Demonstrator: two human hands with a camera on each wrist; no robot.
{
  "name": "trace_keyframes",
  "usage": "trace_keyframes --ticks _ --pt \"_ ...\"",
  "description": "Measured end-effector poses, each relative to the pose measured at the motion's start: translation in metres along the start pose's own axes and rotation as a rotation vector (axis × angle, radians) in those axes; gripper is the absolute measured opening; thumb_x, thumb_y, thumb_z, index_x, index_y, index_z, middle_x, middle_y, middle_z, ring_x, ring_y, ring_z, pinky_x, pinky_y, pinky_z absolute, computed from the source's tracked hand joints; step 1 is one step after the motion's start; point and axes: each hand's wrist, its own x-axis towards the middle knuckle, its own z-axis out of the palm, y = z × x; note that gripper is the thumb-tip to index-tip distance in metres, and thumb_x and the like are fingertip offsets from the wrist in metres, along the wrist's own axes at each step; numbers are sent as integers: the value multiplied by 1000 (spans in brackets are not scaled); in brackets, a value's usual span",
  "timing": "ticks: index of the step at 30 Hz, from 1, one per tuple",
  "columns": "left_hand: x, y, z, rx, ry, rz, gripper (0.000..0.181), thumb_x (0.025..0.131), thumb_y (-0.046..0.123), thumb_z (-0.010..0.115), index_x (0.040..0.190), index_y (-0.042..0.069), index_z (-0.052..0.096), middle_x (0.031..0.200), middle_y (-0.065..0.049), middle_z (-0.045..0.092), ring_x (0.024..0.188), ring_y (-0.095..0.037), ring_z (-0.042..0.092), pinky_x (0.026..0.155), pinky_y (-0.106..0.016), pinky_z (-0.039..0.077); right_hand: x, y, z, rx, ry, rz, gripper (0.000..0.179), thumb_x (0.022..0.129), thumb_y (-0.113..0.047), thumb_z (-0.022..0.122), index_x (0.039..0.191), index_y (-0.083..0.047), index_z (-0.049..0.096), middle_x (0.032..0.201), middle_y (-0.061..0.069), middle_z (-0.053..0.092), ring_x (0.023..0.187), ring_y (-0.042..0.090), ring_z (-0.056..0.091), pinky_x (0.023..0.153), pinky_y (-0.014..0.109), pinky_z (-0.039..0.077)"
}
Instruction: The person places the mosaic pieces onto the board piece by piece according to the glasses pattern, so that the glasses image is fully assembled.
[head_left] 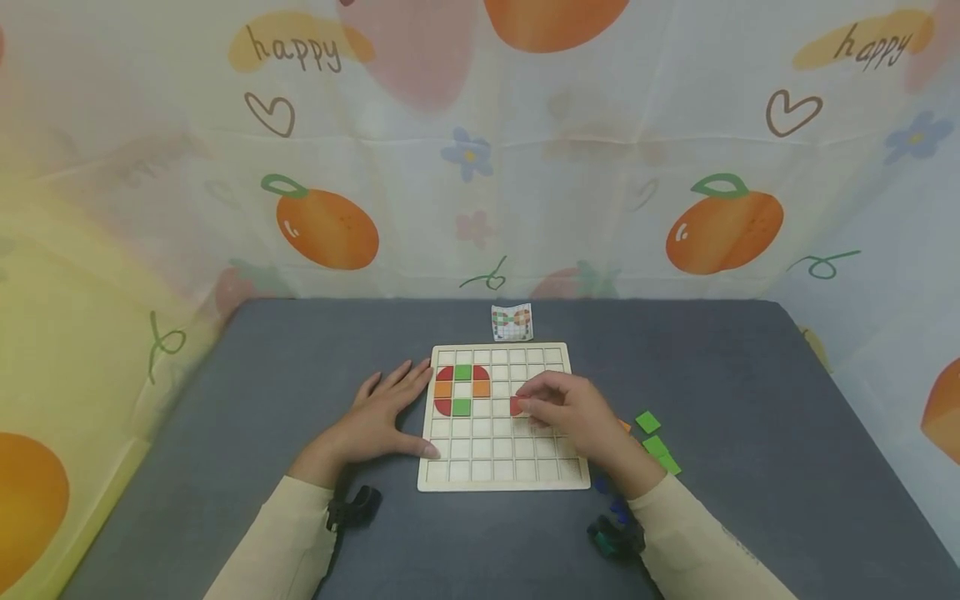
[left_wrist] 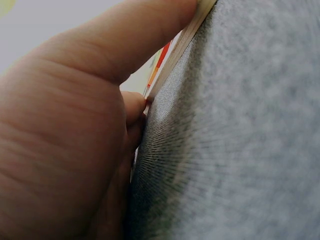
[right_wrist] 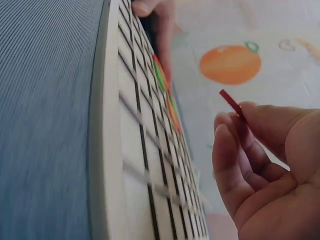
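Note:
A pale wooden grid board (head_left: 480,471) lies flat on the dark table. Toward its upper left sit red, green and orange pieces, among them a green square (head_left: 462,372), an orange square (head_left: 481,389) and a red rounded piece (head_left: 443,407). My right hand (head_left: 573,408) pinches another red piece (head_left: 515,406) between thumb and fingers, and the right wrist view shows this red piece (right_wrist: 230,102) held edge-on, above the board. My left hand (head_left: 382,417) rests at the board's left side, fingers spread and thumb on the lower left edge.
Behind the board a small pattern card (head_left: 512,322) shows a coloured design. To the right lie several loose green squares (head_left: 655,446), with an orange piece (head_left: 625,426) and blue pieces (head_left: 619,509) partly hidden by the right arm. A printed cloth (head_left: 480,208) hangs behind the table.

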Motion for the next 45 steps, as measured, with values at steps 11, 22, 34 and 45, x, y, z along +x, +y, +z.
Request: trace_keyframes --ticks 11,22,34,45 --pt "1 -1 1 3 -7 0 133 75 74 88 175 15 25 181 0 16 166 -31 3 124 -66 -6 24 -5 37 -146 15 16 4 101 -15 81 105 -15 80 90 -8 74 83 14 68 80 38 56" --pt "1 2 -1 -5 -9 7 132 75 75 88 175 16 25 181 2 16 166 -30 3 125 -65 -6 36 -1 53 -207 21 73 3 104 -17 78 107 -15 78 91 -8 72 85 15 65 82 40 55" --pt "0 2 -1 -4 2 7 132 74 74 90 175 15 26 181 0 17 166 -32 5 125 -66 -6 38 -1 56 -293 1 42 13 101 -18 81 114 -14 77 91 -6 69 83 15 63 80 42 56" --pt "-1 2 -2 -6 2 11 132 75 74 89 175 15 25 181 0 17 166 -32 5 124 -66 -5 41 -2 57 -346 -5 16 16 99 -9 81 115 -9 77 88 -5 64 82 16 60 78 39 54"
